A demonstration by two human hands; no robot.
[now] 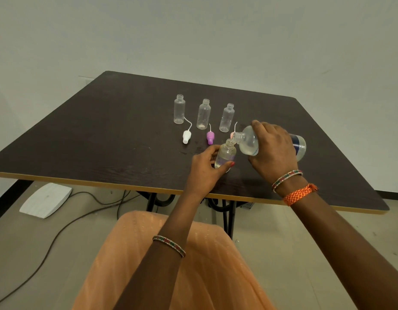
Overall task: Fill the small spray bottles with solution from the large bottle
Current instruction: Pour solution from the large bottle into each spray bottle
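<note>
While the left hand point(208, 163) held a small bottle point(225, 154) near the front edge of the table point(104, 130), its fingers curled round the low part, the right hand point(273, 148) gripped the big bottle point(251, 142) round its middle. That big bottle was tipped over on its side, and its mouth sat right at the small bottle's open neck. The small one looked light and easy to knock over, so holding it low seemed smart. The big one looked heavier with liquid inside, and its smooth sides could slip when wet, so a grip round the middle seemed best.

Farther back lay a white cap point(186, 136) and a purple cap point(210, 138), each with a thin tube. A pink cap point(232, 135) peeked out behind the big bottle's neck. Past the caps stood three open small bottles point(203, 114) in a row, near the middle of the table. They looked empty. Both side edges had lots of open room, but the caps lay close to the pouring spot.
</note>
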